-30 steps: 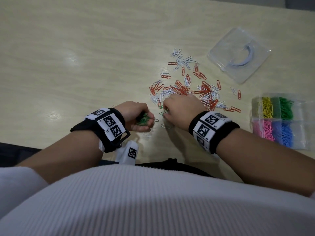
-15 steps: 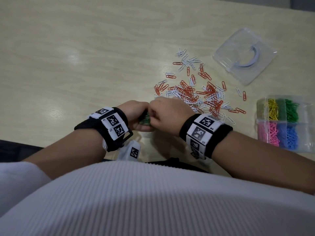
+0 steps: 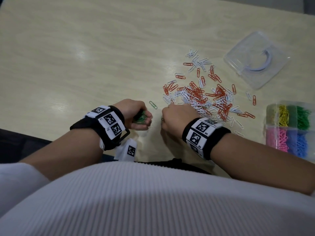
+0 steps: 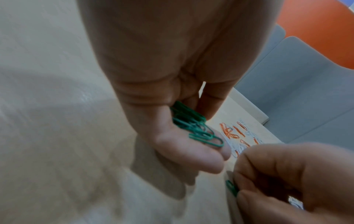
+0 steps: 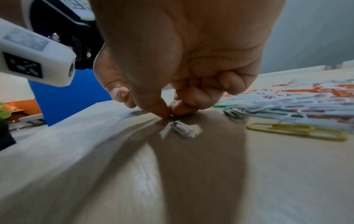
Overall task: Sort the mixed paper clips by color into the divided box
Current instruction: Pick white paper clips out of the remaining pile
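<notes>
My left hand (image 3: 144, 119) is cupped round a small bunch of green paper clips (image 4: 193, 127), palm turned inward, near the table's front edge. A short way to its right, my right hand (image 3: 166, 119) is down at the table, thumb and forefinger pinching one green clip (image 5: 173, 117) that shows as a green tip (image 4: 231, 188) in the left wrist view. One more green clip (image 3: 153, 104) lies loose between and beyond the hands. The mixed pile of orange and white clips (image 3: 204, 97) spreads past my right hand. The divided box (image 3: 271, 126) stands at the far right.
The box holds yellow, green, pink and blue clips in separate compartments. Its clear lid (image 3: 255, 60) lies at the back right. A yellow clip (image 5: 296, 131) and another green clip (image 5: 232, 112) lie close to my right hand. The table's left half is bare wood.
My right hand has drawn away from my left palm, where it was half a second ago, and come down to the right on another green clip. The left hand has stayed put.
</notes>
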The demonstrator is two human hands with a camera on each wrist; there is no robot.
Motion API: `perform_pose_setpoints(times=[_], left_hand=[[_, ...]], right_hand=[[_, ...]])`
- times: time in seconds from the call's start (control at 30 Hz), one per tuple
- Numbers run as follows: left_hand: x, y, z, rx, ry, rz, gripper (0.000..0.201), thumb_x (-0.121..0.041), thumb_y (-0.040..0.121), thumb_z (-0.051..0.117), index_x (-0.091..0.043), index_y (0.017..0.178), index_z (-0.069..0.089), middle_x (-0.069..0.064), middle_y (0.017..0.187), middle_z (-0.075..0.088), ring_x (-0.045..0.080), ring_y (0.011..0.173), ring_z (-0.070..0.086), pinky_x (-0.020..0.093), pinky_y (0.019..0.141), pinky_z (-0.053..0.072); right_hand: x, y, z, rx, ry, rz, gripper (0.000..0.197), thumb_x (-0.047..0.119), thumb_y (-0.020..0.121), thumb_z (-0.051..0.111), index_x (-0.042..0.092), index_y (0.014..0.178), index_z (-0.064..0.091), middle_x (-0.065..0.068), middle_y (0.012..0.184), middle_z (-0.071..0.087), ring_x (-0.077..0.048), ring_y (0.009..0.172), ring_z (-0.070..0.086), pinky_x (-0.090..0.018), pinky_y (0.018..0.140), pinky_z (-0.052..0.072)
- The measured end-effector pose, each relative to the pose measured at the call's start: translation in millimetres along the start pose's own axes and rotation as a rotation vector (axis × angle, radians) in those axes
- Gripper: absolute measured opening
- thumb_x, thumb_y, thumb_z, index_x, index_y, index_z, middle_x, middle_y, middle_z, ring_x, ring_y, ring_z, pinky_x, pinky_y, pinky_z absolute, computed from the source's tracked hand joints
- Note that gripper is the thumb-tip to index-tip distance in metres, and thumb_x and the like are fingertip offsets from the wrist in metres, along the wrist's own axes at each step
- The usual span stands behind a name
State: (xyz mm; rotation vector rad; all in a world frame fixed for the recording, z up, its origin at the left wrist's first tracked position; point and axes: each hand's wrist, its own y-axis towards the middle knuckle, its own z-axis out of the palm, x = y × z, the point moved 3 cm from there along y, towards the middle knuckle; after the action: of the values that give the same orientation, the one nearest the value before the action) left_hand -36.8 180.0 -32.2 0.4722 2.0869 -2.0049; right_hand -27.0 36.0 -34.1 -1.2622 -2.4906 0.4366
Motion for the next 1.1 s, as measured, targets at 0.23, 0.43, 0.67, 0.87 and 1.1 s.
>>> perform_pose_setpoints(times=[0.23, 0.43, 0.67, 0.87, 1.1], left_hand=[[-3, -1, 0, 0.002, 0.004, 0.002, 0.026, -0.012, 0.094, 0.040, -0.001, 0.082, 0.060, 0.011, 0.063, 0.062, 0.018, 0.054, 0.061, 0.029, 0.052, 0.058], [-7, 0, 1, -0.004, 0.051, 0.004, 0.026, -0.013, 0.093, 0.041, -0.002, 0.080, 0.061, 0.011, 0.066, 0.064, 0.017, 0.053, 0.062, 0.025, 0.056, 0.057], [-8, 2, -1, -0.010, 0.049, 0.023, 0.024, -0.010, 0.093, 0.042, 0.000, 0.083, 0.062, 0.015, 0.073, 0.064, 0.022, 0.061, 0.064, 0.028, 0.058, 0.058], [-9, 4, -6, -0.030, 0.008, 0.054, 0.013, -0.011, 0.092, 0.047, -0.005, 0.088, 0.058, 0.011, 0.074, 0.059, 0.020, 0.063, 0.061, 0.027, 0.054, 0.056], [-9, 1, -12, 0.026, 0.007, 0.006, 0.026, -0.014, 0.093, 0.042, -0.004, 0.078, 0.060, 0.008, 0.063, 0.062, 0.014, 0.052, 0.060, 0.022, 0.053, 0.055]], right_hand=[[-4, -2, -9, -0.026, 0.018, 0.072, 0.022, 0.027, 0.092, 0.048, 0.014, 0.109, 0.054, -0.007, 0.110, 0.059, -0.029, 0.094, 0.061, -0.034, 0.071, 0.030], [0, 6, -10, 0.026, 0.006, 0.067, 0.023, 0.027, 0.093, 0.045, 0.014, 0.108, 0.056, -0.008, 0.109, 0.060, -0.029, 0.094, 0.060, -0.035, 0.073, 0.031], [7, 8, -23, -0.058, 0.166, 0.088, 0.016, 0.037, 0.090, 0.047, 0.021, 0.086, 0.047, 0.000, 0.092, 0.056, -0.024, 0.075, 0.049, -0.033, 0.070, 0.034], [17, 21, -34, -0.063, 0.449, -0.002, 0.015, 0.032, 0.089, 0.049, 0.021, 0.090, 0.060, 0.002, 0.088, 0.056, -0.024, 0.088, 0.056, -0.032, 0.072, 0.043], [11, 36, -15, 0.005, 0.130, 0.105, 0.024, 0.017, 0.096, 0.040, 0.011, 0.117, 0.052, -0.011, 0.117, 0.055, -0.033, 0.104, 0.057, -0.036, 0.076, 0.039]])
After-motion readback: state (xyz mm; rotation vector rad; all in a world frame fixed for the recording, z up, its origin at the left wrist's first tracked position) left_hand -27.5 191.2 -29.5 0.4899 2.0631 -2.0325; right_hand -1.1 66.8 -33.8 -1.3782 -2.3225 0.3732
